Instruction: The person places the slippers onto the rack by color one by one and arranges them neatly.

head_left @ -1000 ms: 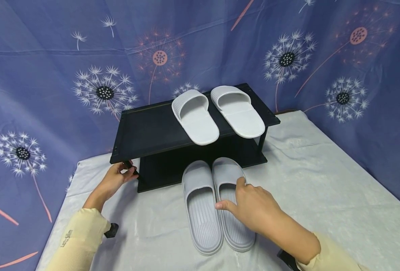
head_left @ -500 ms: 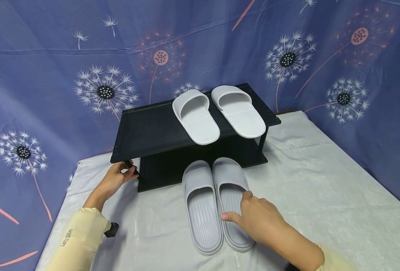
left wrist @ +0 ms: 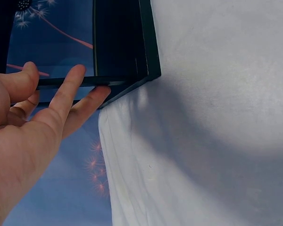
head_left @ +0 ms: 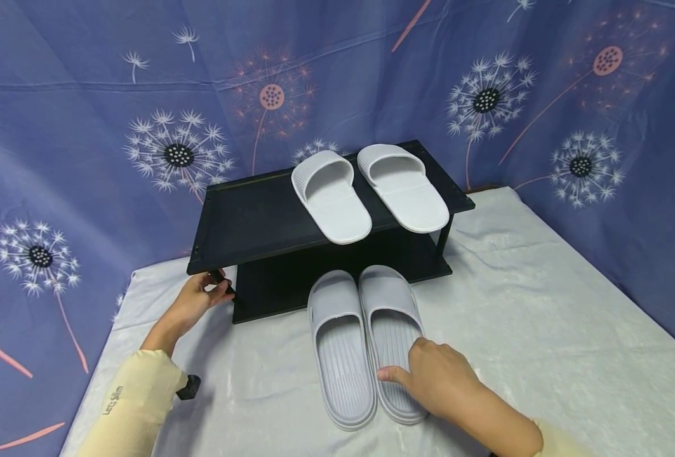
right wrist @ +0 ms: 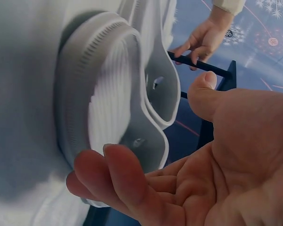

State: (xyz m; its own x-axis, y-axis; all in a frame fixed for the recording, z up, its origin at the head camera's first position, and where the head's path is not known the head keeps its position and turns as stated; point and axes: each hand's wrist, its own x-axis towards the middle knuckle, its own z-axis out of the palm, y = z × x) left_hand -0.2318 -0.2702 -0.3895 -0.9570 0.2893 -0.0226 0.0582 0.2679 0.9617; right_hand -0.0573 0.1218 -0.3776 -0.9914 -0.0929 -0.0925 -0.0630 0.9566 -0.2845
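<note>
My left hand [head_left: 191, 306] grips the front left post of a black two-tier shoe rack [head_left: 246, 222], thumb on one side and fingers on the other in the left wrist view. A pair of grey slippers stands side by side before the rack, toes overlapping its lower shelf in the head view. Over the right grey slipper [head_left: 393, 333] is my right hand [head_left: 442, 381], fingers loosely bent and thumb held apart, with nothing in its grasp in the right wrist view. The left grey slipper [head_left: 344, 374] lies close beside it.
Two white slippers, a left one [head_left: 340, 212] and a right one [head_left: 414, 200], sit on the rack's right top half. A white cloth [head_left: 543, 304] covers the table. Behind it hangs a blue dandelion-print curtain [head_left: 360, 76].
My right hand has drawn back from the right slipper's strap toward its heel. My left hand, the rack and all slippers have stayed in place.
</note>
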